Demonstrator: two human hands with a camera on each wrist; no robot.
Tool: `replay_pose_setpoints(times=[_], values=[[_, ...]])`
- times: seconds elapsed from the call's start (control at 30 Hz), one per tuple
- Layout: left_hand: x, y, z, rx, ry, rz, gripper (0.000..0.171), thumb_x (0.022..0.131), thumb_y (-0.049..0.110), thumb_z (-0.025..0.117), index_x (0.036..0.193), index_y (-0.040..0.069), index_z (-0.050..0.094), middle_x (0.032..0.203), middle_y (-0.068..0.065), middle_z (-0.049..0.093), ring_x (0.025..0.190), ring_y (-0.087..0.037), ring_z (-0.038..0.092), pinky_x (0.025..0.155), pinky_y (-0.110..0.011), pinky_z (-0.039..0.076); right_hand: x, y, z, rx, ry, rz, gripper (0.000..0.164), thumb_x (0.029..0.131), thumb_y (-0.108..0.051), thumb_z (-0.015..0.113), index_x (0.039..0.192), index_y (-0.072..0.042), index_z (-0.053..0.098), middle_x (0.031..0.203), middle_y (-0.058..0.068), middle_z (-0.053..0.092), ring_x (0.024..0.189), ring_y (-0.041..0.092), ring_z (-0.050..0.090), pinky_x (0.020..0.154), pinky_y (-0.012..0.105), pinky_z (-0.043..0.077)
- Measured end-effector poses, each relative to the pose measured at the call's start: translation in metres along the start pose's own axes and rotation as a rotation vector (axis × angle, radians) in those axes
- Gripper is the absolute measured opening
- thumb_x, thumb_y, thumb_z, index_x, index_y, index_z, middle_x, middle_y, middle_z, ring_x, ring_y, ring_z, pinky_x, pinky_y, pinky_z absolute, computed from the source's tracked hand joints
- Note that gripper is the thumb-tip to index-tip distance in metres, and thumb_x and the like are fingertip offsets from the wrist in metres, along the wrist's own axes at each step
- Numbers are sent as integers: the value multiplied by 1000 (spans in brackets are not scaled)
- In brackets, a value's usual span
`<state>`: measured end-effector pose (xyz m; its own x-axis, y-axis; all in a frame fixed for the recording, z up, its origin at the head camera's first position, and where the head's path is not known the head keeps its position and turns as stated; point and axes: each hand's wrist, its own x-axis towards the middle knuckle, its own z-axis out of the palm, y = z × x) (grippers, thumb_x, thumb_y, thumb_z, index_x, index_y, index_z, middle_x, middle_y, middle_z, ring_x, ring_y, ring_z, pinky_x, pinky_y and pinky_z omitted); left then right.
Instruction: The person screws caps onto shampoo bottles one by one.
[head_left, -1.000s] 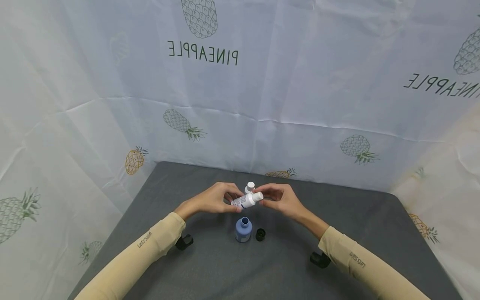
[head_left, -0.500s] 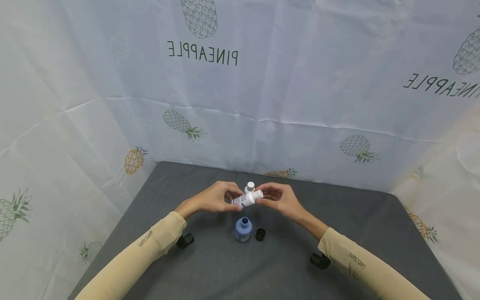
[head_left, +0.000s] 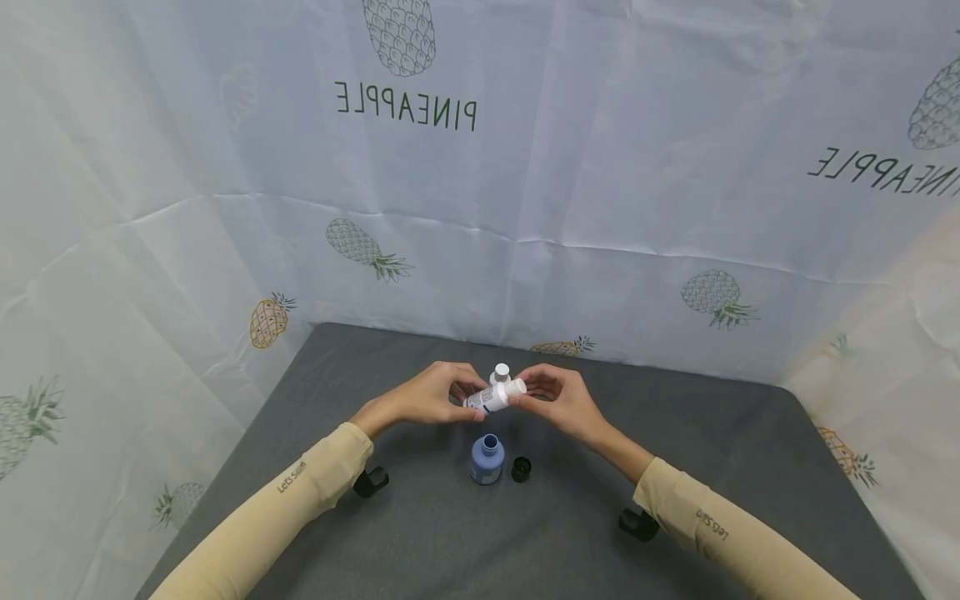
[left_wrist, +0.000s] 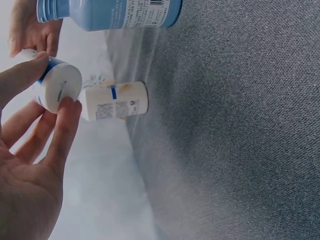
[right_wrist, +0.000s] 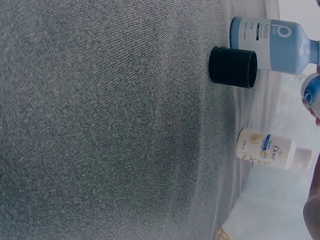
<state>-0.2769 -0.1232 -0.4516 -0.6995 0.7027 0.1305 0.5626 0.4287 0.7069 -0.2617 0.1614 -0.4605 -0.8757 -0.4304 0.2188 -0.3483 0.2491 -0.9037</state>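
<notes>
My left hand [head_left: 431, 395] grips a small white bottle [head_left: 489, 399] by its base end, tilted with its white cap [head_left: 517, 387] toward the right. Thumb and fingertips of my right hand [head_left: 564, 402] pinch that cap. The left wrist view shows the held bottle's round base [left_wrist: 64, 87] between thumb and fingers. Just behind it, a second white bottle [right_wrist: 264, 148] with a Dove label stands upright, its cap on. Nearer the body stands a blue bottle [head_left: 487, 463], its threaded neck uncovered. A black cap [head_left: 521, 469] lies on the table to the right of it.
A dark grey cloth covers the table [head_left: 570, 533]. White curtains [head_left: 525, 167] printed with pineapples hang behind and at both sides. Black camera mounts sit under both wrists, the left mount [head_left: 371, 482] and the right mount [head_left: 638, 525].
My right thumb and fingers have moved slightly left onto the cap of the held bottle. The bottle's cap end has risen a little. The standing bottles and black cap stay in place.
</notes>
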Motion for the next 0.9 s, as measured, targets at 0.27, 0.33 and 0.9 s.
replay_pose_setpoints(times=[0.27,0.33,0.9], values=[[-1,1,0,5,5,5,41,97,23,83,133,6,76,118,-8,74,104,-17,75,94,-28,66,-1,-2,2,-10,20,1,25,96,-9,83,118,-2,74,118,22,75,99,3,75,93,24,65],[-1,1,1,4,5,5,41,97,23,83,133,5,76,118,-8,74,104,-17,75,94,-28,66,-1,-2,2,-9,21,-1,25,96,-9,83,118,-2,74,118,21,75,99,3,75,92,24,65],[-4,0,-1,-11,3,14,42,97,24,84,134,5,75,119,-9,74,105,-19,75,94,-30,66,-2,-7,-5,8,-118,-185,45,97,4,77,141,-1,66,144,25,68,133,9,68,115,24,55]])
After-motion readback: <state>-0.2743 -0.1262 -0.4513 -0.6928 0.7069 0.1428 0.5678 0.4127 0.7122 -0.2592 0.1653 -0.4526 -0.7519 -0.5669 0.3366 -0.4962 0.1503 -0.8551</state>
